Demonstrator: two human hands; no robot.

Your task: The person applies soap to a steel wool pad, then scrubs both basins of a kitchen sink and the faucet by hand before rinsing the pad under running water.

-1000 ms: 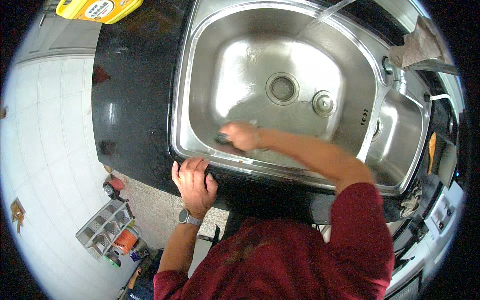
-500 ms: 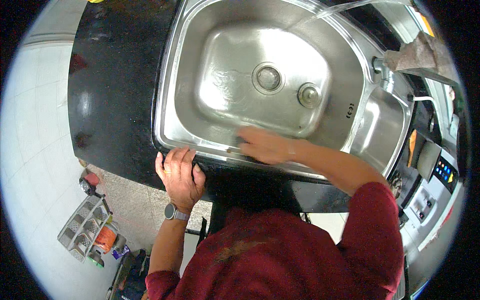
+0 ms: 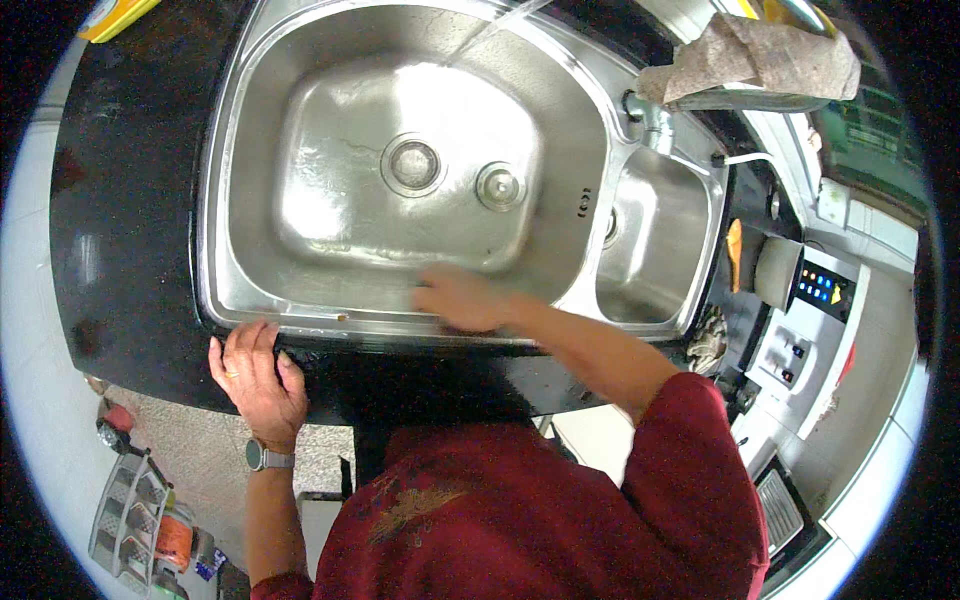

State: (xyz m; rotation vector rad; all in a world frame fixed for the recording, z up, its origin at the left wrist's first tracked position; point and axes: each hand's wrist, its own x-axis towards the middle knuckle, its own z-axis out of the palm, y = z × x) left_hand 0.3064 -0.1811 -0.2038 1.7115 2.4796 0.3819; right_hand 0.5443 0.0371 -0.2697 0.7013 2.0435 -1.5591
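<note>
A wet stainless steel sink basin (image 3: 330, 235) lies in front of me. Its round drain (image 3: 413, 165) is in the middle, with a round metal strainer piece (image 3: 500, 187) to its right. My left hand (image 3: 262, 375), a watch on its wrist, lies on the black counter at the sink's near left corner, fingers stretched out toward the rim. Over the near wall and rim of the basin is my right hand (image 3: 462, 298), smeared by motion; whether it holds anything is hidden. A small brown bit (image 3: 342, 318) sits on the near rim between the hands.
A smaller basin (image 3: 650, 240) adjoins on the right. A brown cloth (image 3: 755, 65) hangs near the pipe fitting at the back right. On the right counter lie a wooden-handled tool (image 3: 735, 255) and a bunched cloth (image 3: 708, 340). A rack (image 3: 130, 520) stands lower left.
The whole view has shifted, so the sink appears farther left and more of the right counter shows. My right hand stays blurred at the near rim; my left hand keeps its place on the counter.
</note>
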